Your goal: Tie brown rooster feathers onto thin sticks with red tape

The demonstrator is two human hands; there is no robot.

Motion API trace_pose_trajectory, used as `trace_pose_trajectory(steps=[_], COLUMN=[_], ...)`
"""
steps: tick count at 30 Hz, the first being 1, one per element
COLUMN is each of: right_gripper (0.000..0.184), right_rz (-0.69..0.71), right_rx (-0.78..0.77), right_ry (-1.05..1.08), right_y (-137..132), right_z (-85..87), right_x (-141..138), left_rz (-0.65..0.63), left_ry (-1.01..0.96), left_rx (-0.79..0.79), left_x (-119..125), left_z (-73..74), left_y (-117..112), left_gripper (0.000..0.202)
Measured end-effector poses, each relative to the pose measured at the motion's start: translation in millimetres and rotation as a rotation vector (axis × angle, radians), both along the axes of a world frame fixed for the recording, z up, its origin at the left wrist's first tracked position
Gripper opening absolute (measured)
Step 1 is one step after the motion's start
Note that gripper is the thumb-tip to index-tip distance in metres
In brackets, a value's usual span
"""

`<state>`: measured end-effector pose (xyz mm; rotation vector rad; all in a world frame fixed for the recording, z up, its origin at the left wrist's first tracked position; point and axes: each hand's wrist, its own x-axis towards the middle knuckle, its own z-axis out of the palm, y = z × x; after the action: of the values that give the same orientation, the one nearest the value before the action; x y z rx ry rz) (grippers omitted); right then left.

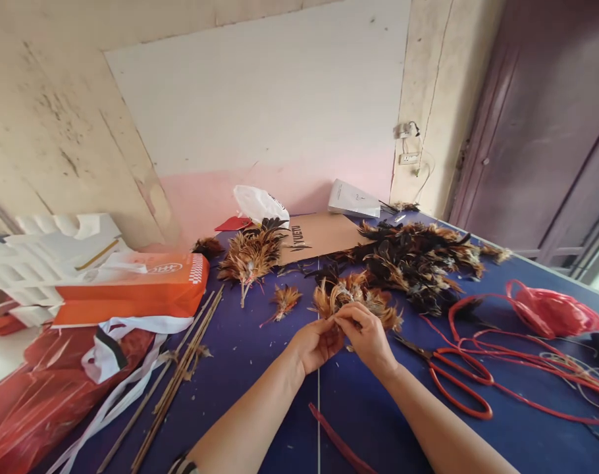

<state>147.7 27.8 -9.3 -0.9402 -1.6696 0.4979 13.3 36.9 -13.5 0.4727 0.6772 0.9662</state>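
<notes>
Over a blue table [260, 368], my left hand [315, 342] and my right hand [366, 337] meet, fingers pinched together on a bunch of brown and tan feathers [351, 293]. The bunch fans out just beyond my fingertips. Both hands are closed on its stems. A larger tied feather bunch [250, 255] and a small one [284, 299] lie to the left. A big heap of dark and brown feathers [418, 260] lies to the right.
Red-handled scissors [452, 378] and red cord [521, 362] lie at right, with a red plastic bag [551, 316]. Thin sticks [181, 375] lie at left beside an orange paper bag [131, 289]. Cardboard [319, 236] rests against the far wall. A red strip [339, 444] lies between my forearms.
</notes>
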Motion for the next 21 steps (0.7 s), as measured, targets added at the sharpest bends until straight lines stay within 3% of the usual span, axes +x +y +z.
trace_pose_trajectory(steps=[3, 6, 14, 17, 21], right_gripper=[0.021, 0.027, 0.019, 0.013, 0.010], right_rz=[0.062, 0.108, 0.170, 0.247, 0.224], right_rx=[-0.314, -0.453, -0.628, -0.653, -0.648], right_ry=[0.350, 0.545, 0.319, 0.318, 0.251], right_y=[0.9, 3.8, 1.3, -3.9, -6.4], right_z=[7.5, 10.9, 6.3, 3.5, -3.4], right_x=[0.2, 5.4, 0.9, -12.1, -25.8], left_rz=[0.020, 0.081, 0.248, 0.241, 0.193], left_ry=[0.076, 0.141, 0.074, 0.044, 0.030], left_rx=[-0.015, 0.022, 0.099, 0.107, 0.121], left_x=[-1.6, -7.7, -26.8, -29.9, -31.1], left_z=[10.3, 15.0, 1.8, -3.3, -6.1], left_y=[-6.3, -11.0, -12.2, -13.4, -15.0], left_gripper=[0.008, 0.011, 0.011, 0.009, 0.012])
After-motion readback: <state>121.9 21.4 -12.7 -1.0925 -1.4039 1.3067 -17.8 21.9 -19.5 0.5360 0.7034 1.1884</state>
